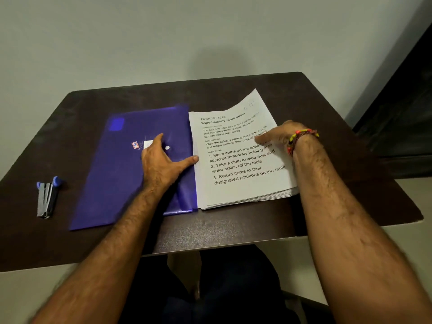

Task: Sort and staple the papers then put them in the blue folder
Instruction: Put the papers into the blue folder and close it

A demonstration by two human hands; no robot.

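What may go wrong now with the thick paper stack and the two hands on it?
1. The thick white paper stack reaches near the dark brown table's front edge, with fanned lower sheets; a push from the right hand might spill them.
2. The left hand rests on the blue plastic folder, which may slide.
3. The far grey-blue stapler demands a reach.

l hand [161,160] flat, fingers spread; r hand [278,135] palm down, fingers straight, beaded wrist.

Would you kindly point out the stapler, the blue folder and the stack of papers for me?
stapler [47,199]: head view, on its metal body.
blue folder [112,174]: head view, on the bare cover left of the hand.
stack of papers [236,169]: head view, on the printed top sheet.
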